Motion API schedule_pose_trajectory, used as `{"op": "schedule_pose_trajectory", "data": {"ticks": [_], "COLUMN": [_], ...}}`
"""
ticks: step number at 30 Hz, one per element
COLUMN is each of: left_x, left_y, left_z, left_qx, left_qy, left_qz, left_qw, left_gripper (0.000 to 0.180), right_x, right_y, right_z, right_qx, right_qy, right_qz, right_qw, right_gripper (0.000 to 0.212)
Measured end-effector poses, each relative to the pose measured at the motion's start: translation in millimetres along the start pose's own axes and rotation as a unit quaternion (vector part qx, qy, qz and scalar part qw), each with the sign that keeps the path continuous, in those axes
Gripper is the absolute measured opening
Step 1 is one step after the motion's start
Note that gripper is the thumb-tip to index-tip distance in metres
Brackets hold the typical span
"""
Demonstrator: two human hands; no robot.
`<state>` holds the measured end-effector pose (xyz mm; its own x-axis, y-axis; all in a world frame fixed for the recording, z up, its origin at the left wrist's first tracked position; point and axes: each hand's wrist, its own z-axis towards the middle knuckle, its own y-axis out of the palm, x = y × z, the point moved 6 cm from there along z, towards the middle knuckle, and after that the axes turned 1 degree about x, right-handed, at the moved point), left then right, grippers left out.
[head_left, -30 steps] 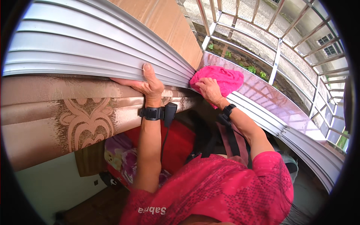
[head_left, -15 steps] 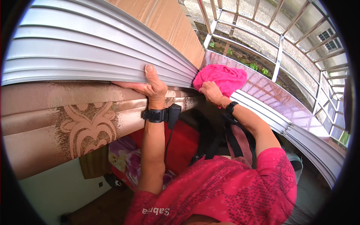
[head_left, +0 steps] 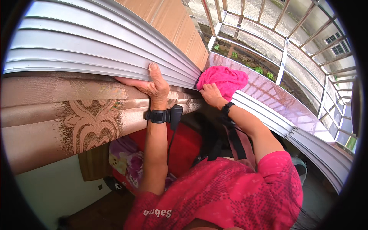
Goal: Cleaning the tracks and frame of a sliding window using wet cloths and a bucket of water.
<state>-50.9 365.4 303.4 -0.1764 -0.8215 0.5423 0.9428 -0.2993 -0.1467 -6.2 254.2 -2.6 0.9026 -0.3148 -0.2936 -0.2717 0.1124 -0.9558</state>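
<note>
My left hand lies at the lower edge of the white ribbed window frame. Its thumb stands up across the frame and its fingers stretch left, flat along the top of the shiny brown patterned curtain; some fingertips are hidden. A crumpled bright pink cloth is in my right hand, its fingers closed on the near side. The cloth rests where the upright frame meets the sill track. Dark bristles show at the cloth's left edge.
Beyond the track runs a glossy reddish stone sill, then metal window bars. A tan panel stands outside the frame. Below the curtain are red bedding and a flowered cloth. Each wrist wears a black band.
My right hand and the pink cloth have shifted slightly left, toward the frame corner. My left hand keeps its place, while the whole view has tilted a little.
</note>
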Motion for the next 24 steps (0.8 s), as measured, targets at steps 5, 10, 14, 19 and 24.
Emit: {"op": "schedule_pose_trajectory", "data": {"ticks": [5,10,14,19,24], "left_x": [-2,2,2,2,-1], "left_y": [-4,-4,5,-1,-5], "left_z": [0,-1,-3,0,0], "left_qx": [0.007,0.012,0.007,0.001,-0.008], "left_qy": [0.024,0.04,0.021,0.021,0.023], "left_qz": [0.014,-0.009,-0.048,0.02,0.035], "left_qw": [1.0,0.999,0.999,1.0,0.999], "left_gripper": [0.095,0.094,0.094,0.094,0.093], "right_x": [14,16,2,2,15], "right_y": [-11,-8,5,-3,0], "right_z": [-39,-11,25,0,-27], "right_qx": [0.008,0.012,0.011,0.102,0.009], "right_qy": [-0.012,-0.029,0.017,-0.016,0.007], "right_qz": [0.003,0.064,0.031,0.017,0.032], "right_qw": [1.0,0.997,0.999,0.995,0.999], "right_gripper": [0.012,0.013,0.015,0.016,0.019]}}
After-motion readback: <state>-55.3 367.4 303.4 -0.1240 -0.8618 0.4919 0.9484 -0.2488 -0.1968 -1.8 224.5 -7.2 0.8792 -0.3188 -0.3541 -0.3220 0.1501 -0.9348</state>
